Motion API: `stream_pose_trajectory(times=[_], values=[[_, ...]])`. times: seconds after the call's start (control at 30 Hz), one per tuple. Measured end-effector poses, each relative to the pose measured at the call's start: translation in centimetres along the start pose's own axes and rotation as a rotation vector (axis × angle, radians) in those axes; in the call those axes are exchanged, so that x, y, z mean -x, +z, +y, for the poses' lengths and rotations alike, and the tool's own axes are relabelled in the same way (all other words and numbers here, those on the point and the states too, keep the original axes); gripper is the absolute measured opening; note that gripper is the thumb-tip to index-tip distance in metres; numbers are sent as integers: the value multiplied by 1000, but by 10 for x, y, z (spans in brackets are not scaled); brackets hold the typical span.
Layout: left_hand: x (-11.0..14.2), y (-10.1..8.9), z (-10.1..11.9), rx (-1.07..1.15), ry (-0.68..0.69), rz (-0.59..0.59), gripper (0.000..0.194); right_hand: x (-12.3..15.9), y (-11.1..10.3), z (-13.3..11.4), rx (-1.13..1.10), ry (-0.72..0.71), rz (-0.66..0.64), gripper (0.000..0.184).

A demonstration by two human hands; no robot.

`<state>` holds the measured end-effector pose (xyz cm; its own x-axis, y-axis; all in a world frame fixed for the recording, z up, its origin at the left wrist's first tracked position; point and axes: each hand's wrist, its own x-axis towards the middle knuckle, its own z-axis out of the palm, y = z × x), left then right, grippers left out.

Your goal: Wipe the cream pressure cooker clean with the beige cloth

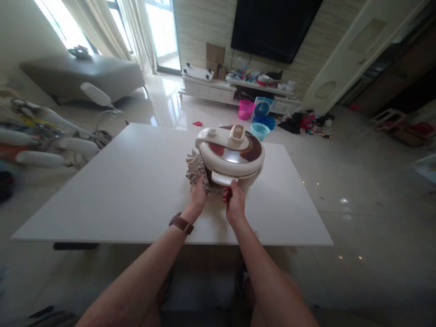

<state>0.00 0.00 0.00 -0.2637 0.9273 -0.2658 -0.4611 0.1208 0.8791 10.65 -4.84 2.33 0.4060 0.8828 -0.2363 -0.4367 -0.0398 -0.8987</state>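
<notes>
On the white table [136,181] stands a cream electric pressure cooker [231,165] with a dark red-brown glossy lid panel and a knob on top. My left hand [199,190] is closed on a grey-beige shaggy cleaning cloth [196,169], pressed against the cooker's left side. My right hand [235,200] grips the cooker's front handle [221,178], thumb on top and fingers curled underneath. The lid sits on the body. The cooker's back and far side are hidden.
Beyond the table are a white TV cabinet [214,92], a pink basket [245,109] and a light-blue basket [260,131] on the tiled floor. A grey sofa bench [88,75] stands at the far left. White-padded equipment [75,146] is beside the table's left edge.
</notes>
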Motion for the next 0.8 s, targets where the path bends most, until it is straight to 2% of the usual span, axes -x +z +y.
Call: stream_pose_trajectory(times=[0.1, 0.23, 0.37, 0.47, 0.53, 0.6, 0.7, 0.8], values=[[-1, -4, 13, 179, -68, 23, 24, -1, -6, -3, 12, 0, 3, 61], [-1, -16, 47, 392, -134, -11, 25, 0, -14, -8, 2, -29, 25, 60], [-7, -41, 90, 503, -174, -86, 36, -1, -24, -14, 6, -86, 72, 52], [-11, -60, 110, 509, -178, -136, 41, -2, -27, -14, 42, -77, 63, 48], [-10, -67, 114, 476, -198, -206, 43, 0, -26, -13, 68, -40, -18, 47], [-4, -68, 112, 415, -239, -295, 44, 6, -24, -14, 55, 7, -169, 47], [9, -60, 100, 285, -346, -417, 42, 18, -26, -18, -44, 130, -422, 52], [21, -47, 86, 145, -413, -529, 37, 26, -37, -26, -71, 285, -535, 54]])
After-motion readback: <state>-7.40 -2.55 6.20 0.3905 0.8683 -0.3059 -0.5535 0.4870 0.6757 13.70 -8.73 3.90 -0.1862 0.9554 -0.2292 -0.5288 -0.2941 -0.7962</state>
